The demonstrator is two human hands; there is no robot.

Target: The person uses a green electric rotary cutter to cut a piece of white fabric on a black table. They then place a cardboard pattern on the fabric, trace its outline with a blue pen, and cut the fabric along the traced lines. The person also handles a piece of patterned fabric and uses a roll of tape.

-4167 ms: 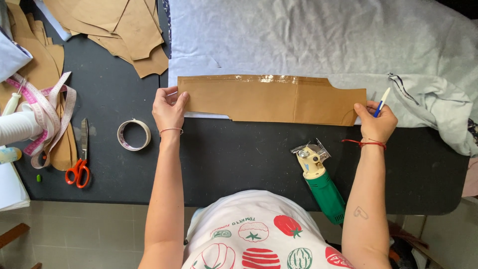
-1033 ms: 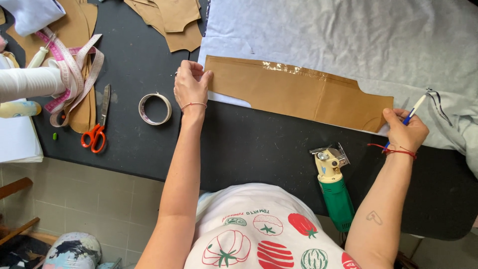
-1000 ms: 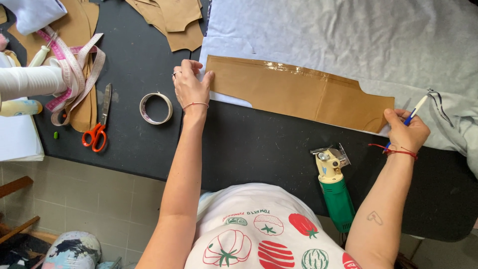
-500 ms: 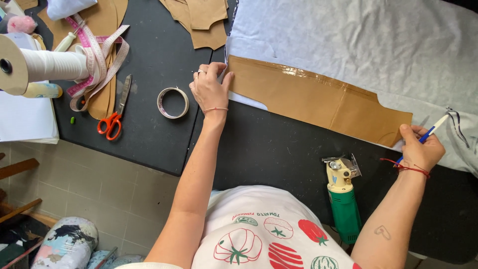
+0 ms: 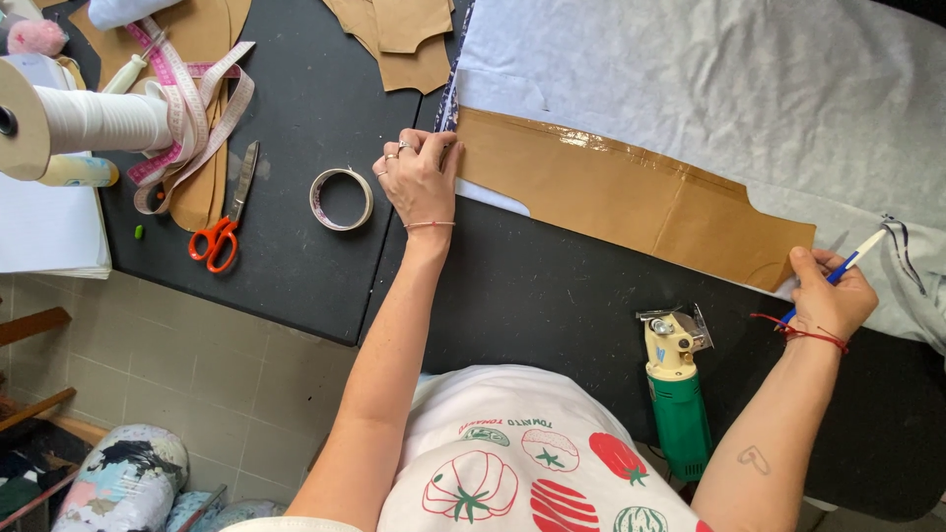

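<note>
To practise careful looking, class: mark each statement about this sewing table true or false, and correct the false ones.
1. The left hand presses on one end of the brown paper pattern. True.
2. The right hand holds scissors. False: it holds a blue and white pen; the orange-handled scissors lie untouched on the black table.
3. The pattern lies partly on light grey fabric. True.
4. The roll of tape sits on the fabric. False: it lies on the table, beside the left hand.
5. The green electric cutter is in the right hand's grip. False: it rests on the table, apart from both hands.
</note>
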